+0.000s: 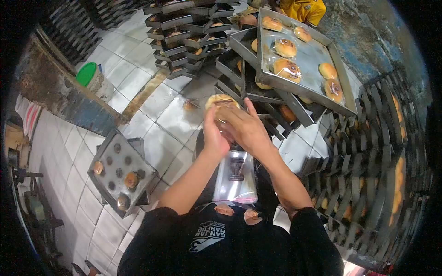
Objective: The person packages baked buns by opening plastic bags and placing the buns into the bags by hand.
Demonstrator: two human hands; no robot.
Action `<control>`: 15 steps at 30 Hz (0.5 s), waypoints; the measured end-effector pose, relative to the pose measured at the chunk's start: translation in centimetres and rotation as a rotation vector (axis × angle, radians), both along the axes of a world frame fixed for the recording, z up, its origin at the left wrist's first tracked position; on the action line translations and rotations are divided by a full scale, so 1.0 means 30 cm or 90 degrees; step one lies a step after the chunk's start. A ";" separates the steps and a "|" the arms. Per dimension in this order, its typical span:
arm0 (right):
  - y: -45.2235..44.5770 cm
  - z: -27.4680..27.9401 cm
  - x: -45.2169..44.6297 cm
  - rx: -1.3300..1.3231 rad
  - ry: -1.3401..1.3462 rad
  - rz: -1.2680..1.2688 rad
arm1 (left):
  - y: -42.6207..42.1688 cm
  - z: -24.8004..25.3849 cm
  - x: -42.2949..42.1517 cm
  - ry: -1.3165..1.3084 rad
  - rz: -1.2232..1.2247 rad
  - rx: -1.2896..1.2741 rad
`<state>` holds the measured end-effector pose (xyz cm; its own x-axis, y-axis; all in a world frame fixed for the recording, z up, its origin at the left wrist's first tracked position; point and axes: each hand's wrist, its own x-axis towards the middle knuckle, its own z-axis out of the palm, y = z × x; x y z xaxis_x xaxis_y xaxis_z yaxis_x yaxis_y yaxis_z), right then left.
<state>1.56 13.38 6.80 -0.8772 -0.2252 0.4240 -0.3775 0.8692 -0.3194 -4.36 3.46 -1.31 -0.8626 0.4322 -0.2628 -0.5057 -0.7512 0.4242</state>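
A golden bun (221, 100) in clear plastic is between my two hands, in front of my body. My left hand (215, 132) is closed along the near left side of it. Over the top and right side lies my right hand (246, 128), its thumb or a finger sticking up. Part of the bun and wrap is hidden under the fingers. Just below the hands, a stack of clear plastic bags (235, 179) with dark print rests on my lap.
A metal tray (343, 99) with several wrapped buns tops a pile of trays at the upper right. Another tray (108, 172) holding a few buns stands at lower left. Stacked trays (177, 34) rise ahead. A green-topped bucket (99, 85) and a person in yellow (308, 10) are farther off.
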 end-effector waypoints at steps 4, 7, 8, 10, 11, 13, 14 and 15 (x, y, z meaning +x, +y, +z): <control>-0.047 -0.030 0.087 -0.253 -0.147 -0.044 | -0.044 0.055 -0.072 -0.131 -0.086 0.125; -0.061 -0.070 0.110 -0.413 -0.242 0.034 | -0.024 0.048 -0.069 -0.035 -0.125 -0.001; -0.069 -0.029 0.164 -0.527 -0.352 0.258 | -0.047 -0.011 -0.103 0.012 -0.169 0.029; -0.072 0.011 0.260 -0.666 -0.456 0.441 | -0.125 -0.058 -0.173 -0.014 -0.117 0.057; -0.049 0.005 0.289 -0.690 -0.459 0.396 | -0.149 -0.077 -0.191 -0.028 -0.088 0.075; -0.044 0.013 0.250 -0.749 -0.370 0.029 | -0.188 -0.004 -0.099 -0.037 -0.107 0.066; -0.040 0.000 0.204 -0.487 -0.114 -0.087 | -0.187 0.053 -0.010 -0.068 -0.152 0.069; -0.039 -0.018 0.185 -0.343 0.013 -0.081 | -0.191 0.079 0.041 -0.097 -0.197 0.072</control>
<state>7.10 12.21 6.25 -0.8737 0.1352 0.4672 -0.2915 0.6234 -0.7255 -3.13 -2.27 1.05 -0.6415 0.7001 -0.3137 -0.7671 -0.5910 0.2497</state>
